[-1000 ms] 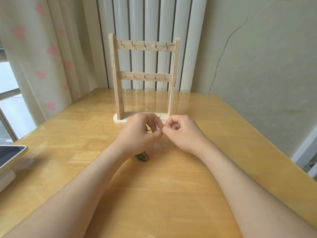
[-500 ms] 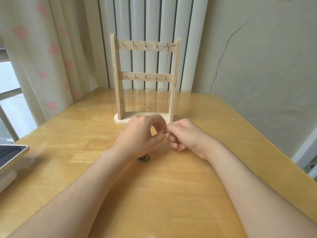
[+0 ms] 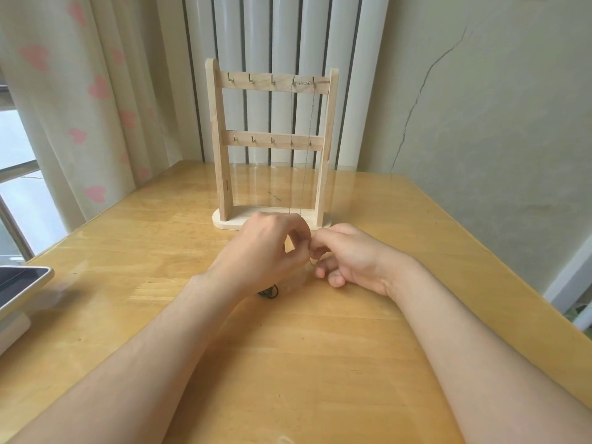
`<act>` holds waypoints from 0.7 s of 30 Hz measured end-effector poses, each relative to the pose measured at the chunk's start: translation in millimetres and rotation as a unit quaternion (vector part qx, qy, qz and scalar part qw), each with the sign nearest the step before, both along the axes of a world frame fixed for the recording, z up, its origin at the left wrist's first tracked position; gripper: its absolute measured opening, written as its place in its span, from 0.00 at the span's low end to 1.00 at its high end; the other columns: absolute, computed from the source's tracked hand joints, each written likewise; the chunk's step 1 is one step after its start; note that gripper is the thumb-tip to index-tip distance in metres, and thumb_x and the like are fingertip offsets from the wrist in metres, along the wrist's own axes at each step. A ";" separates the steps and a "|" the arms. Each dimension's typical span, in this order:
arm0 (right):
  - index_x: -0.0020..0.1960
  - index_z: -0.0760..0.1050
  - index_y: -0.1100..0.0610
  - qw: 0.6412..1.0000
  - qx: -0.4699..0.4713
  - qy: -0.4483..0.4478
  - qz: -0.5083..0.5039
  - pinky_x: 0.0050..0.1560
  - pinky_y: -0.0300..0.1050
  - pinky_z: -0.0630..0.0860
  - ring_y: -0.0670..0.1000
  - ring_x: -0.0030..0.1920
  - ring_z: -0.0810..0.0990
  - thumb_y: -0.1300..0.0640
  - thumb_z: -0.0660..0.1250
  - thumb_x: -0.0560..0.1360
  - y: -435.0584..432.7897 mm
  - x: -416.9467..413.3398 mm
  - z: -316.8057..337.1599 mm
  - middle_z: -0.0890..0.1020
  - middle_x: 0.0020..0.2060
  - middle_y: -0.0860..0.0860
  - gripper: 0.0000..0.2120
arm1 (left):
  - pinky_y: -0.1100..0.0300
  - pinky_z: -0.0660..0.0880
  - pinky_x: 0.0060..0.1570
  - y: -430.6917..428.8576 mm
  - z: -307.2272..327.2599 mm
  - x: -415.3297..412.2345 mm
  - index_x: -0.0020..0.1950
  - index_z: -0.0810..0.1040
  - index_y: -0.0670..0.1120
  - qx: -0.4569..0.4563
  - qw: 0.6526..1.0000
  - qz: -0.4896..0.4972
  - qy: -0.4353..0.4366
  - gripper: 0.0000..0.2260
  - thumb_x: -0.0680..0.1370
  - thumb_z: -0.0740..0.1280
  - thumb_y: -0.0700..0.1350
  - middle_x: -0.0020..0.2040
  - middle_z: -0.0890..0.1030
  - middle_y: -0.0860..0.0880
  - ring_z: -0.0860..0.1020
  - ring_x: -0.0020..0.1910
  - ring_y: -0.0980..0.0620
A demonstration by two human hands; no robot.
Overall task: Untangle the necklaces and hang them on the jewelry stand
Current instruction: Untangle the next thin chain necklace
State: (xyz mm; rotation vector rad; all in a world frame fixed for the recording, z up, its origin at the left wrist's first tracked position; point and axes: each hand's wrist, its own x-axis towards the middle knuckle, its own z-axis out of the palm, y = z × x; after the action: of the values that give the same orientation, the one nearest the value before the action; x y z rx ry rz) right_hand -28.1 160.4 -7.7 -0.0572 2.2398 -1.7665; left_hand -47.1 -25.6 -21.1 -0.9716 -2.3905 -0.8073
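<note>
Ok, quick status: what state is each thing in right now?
Jewelry stand: upright on the table.
Thin chain: hanging from the stand's top bar, right end.
Left hand: pinches the small ring.
Right hand: pinches the same ring.
Dark cord: bunched on the table by the left wrist.
Tablet: screen dark.

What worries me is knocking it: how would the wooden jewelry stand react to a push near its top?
The jewelry stand is tall on a narrow base, so it probably tips before sliding. Its thin wooden frame looks stiff but light. The hanging chain would likely sway.
</note>
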 end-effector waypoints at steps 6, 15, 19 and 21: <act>0.56 0.74 0.59 0.997 -0.071 -0.017 -0.007 0.26 0.43 0.63 0.55 0.35 0.76 0.59 0.59 0.83 1.8 -1.0 0.2 0.71 0.48 0.58 0.07 | 0.68 0.69 0.39 2.2 -5.3 -7.5 0.53 0.78 0.48 0.007 1.000 -0.019 0.000 0.03 0.85 0.66 0.45 0.43 0.79 0.59 0.77 0.39 0.64; 0.55 0.74 0.62 0.994 -0.105 0.017 -0.015 0.28 0.43 0.69 0.54 0.34 0.77 0.61 0.61 0.82 1.7 -0.2 4.0 0.73 0.52 0.59 0.06 | 0.67 0.70 0.38 3.2 -0.8 -2.0 0.49 0.81 0.52 0.057 0.997 -0.014 -0.052 0.06 0.84 0.67 0.47 0.44 0.82 0.60 0.78 0.36 0.61; 0.56 0.75 0.64 0.996 -0.088 0.028 0.007 0.29 0.42 0.69 0.53 0.34 0.76 0.60 0.62 0.84 3.1 0.4 4.1 0.74 0.53 0.58 0.07 | 0.62 0.76 0.37 1.2 2.8 -0.5 0.46 0.82 0.51 0.104 0.989 -0.024 -0.105 0.06 0.83 0.69 0.46 0.42 0.84 0.58 0.80 0.32 0.55; 0.59 0.76 0.65 0.996 -0.082 0.029 0.025 0.29 0.42 0.70 0.52 0.35 0.76 0.59 0.61 0.85 4.1 0.3 4.1 0.76 0.54 0.59 0.10 | 0.63 0.75 0.34 1.4 4.8 1.0 0.45 0.81 0.49 0.120 0.982 -0.030 -0.140 0.06 0.82 0.69 0.45 0.41 0.83 0.56 0.80 0.30 0.53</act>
State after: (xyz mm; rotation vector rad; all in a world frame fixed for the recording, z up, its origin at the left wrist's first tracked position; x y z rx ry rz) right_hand -27.8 164.5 -3.6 -0.1998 2.1076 -1.9403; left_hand -46.1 -24.2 -16.3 -0.8852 -2.4248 -1.2976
